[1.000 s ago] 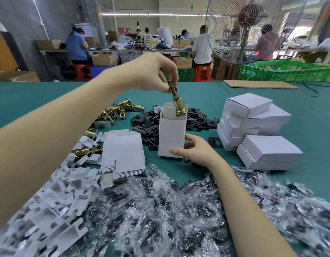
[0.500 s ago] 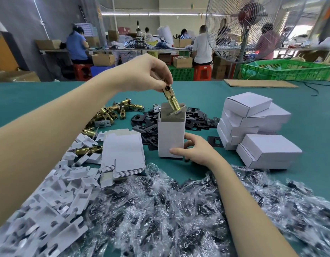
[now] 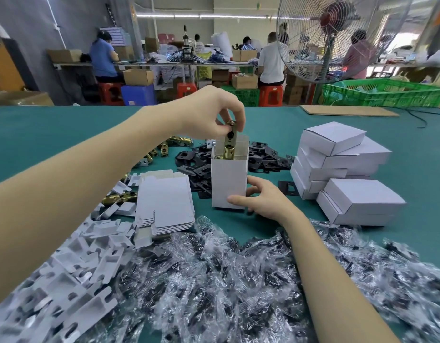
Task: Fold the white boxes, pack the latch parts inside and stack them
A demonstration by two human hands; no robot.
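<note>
A person lowers a brass latch (image 3: 229, 144) into an upright white box (image 3: 229, 183) on a green worktop (image 3: 412, 154).

The left hand (image 3: 215, 113) pinches the latch's top end, its lower half inside the box's open top. The right hand (image 3: 261, 198) grips the box near its base. Flat box blanks (image 3: 165, 203) lie just left; folded boxes (image 3: 337, 167) are stacked to the right, plastic bags (image 3: 214, 280) in front.

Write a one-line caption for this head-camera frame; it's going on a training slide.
Left hand lowers a brass latch into an upright white box steadied by the right hand.
</note>
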